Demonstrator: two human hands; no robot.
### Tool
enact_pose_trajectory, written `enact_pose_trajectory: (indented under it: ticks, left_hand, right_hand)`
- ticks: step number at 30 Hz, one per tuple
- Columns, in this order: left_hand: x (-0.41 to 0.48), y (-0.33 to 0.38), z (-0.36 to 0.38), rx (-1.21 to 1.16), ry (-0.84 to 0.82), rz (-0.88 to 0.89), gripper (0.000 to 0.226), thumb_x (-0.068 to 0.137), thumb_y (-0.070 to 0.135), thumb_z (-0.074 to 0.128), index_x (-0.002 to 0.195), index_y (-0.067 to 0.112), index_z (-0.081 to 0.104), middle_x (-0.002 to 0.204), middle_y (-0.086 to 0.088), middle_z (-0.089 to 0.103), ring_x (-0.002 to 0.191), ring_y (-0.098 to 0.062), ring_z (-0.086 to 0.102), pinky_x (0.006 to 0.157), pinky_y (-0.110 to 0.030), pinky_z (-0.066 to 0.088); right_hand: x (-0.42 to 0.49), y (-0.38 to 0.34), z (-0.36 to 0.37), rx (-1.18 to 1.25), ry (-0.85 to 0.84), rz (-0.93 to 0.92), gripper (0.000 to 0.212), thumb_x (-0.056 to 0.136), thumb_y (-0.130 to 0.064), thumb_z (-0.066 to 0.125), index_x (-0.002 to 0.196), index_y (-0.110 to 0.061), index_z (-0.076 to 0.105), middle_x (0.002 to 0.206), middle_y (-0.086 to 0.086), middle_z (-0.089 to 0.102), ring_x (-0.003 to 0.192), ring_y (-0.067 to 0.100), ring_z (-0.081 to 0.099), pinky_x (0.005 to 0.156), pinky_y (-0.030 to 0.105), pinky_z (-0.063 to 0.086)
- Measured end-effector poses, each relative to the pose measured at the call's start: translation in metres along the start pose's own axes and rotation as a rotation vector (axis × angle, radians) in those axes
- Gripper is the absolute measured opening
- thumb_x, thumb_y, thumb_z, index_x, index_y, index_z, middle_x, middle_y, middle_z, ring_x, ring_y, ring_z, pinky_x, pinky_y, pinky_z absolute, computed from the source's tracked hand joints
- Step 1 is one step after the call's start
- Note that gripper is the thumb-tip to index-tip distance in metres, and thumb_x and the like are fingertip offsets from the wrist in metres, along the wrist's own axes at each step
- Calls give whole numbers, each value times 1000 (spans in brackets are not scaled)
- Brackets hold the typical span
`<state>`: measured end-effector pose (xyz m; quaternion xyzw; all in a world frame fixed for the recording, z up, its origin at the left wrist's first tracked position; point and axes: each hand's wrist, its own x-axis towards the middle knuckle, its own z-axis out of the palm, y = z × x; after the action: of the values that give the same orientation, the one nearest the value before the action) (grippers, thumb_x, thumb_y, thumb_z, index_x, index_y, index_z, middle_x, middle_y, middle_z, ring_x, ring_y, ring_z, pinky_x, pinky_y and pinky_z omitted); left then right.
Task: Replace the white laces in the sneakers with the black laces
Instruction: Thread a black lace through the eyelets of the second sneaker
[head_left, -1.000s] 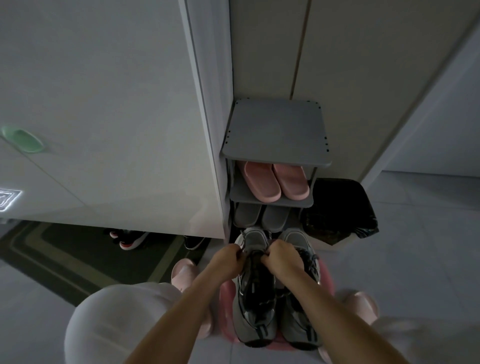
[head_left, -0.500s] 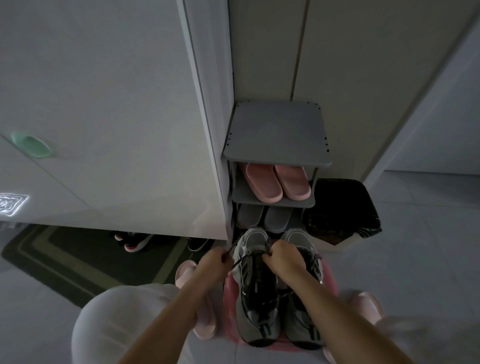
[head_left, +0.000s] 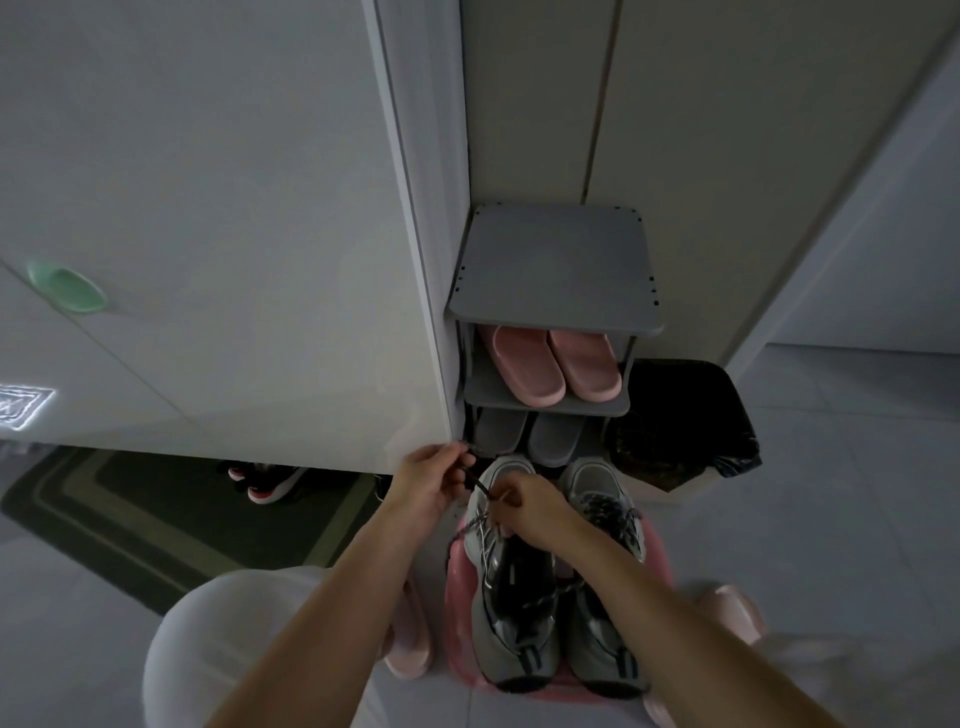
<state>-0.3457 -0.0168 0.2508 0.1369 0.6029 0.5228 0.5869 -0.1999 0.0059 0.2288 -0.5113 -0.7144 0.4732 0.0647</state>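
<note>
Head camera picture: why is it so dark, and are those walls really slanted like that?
Head view: dim, flat light, so the black lace between the left hand and right hand barely stands out against the grey sneaker; same view: the wide-angle lens splays the cabinet edge outward and stretches the forearms; the one bright spot is a patch at the left edge.

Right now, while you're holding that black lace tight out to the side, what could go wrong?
The left hand pinches the black lace taut, running from the right hand, whose grip is at the sneaker. A hard tug might drag that sneaker off the pink stool it sits on. The room is dim, so an eyelet could easily get skipped.
</note>
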Motion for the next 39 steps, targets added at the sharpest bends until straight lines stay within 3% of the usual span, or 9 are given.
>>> enact_pose_trajectory:
  ticks: [5,9,11,14,19,24,28,34,39]
  left_hand:
    - [2,7,4,-54,-26,46,10,94,6,53,93,8,63,70,-4,63,55,-8,52,52,-19,47]
    - [0,16,22,185,-117,175,18,95,2,50,107,6,63,79,-2,65,58,-5,53,51,-15,44]
    - [0,18,28,190,-112,210,17,94,2,50,103,9,64,78,0,66,55,-2,53,50,-14,43]
    - [1,13,27,238,-105,215,15,92,5,55,103,8,65,80,0,66,60,-5,53,51,-14,42]
    - [-6,-3,21,517,-85,232,7,90,9,60,84,6,63,65,-4,55,53,-7,50,46,-12,40]
    - [-9,3,-3,113,153,259,10,90,9,61,90,-1,65,65,-3,64,51,-9,55,50,-18,48]
    - [-11,13,-22,-309,351,266,13,90,10,61,77,7,59,67,-5,60,46,-6,53,48,-17,48]
    - [-7,4,-30,-324,413,255,18,94,17,56,80,7,58,73,-8,63,51,-8,56,53,-20,53]
    - [-7,-5,-18,-343,399,196,16,94,13,56,80,4,58,72,-10,63,58,-14,57,50,-18,54]
  right_hand:
    - [0,3,-6,5,43,-31,13,90,-20,56,92,-21,69,73,-7,62,54,-3,49,58,15,39]
    - [1,4,-9,7,94,-4,13,89,-18,57,82,-20,68,68,-1,63,63,10,53,68,26,46]
    - [0,4,-10,37,124,11,18,88,-9,52,86,-11,70,75,8,70,61,9,57,68,24,49]
    - [-1,3,-15,123,183,-26,19,87,-6,57,87,-20,69,66,-1,66,52,-4,57,61,12,44]
    - [5,-5,-23,68,156,-67,14,82,-19,68,94,-15,73,86,2,72,82,14,67,78,29,50]
    - [8,-1,-27,28,228,30,18,93,-26,56,81,-17,67,78,-2,67,66,8,59,68,27,46]
    - [7,18,-27,-108,273,191,22,94,-16,47,95,-7,67,94,11,69,90,26,63,73,30,45]
    - [11,29,-20,-206,91,211,26,92,-14,47,111,-7,63,113,13,65,107,30,58,87,33,46]
    - [21,32,-16,-76,66,201,36,91,-13,51,127,-11,56,129,9,59,120,25,55,102,35,42]
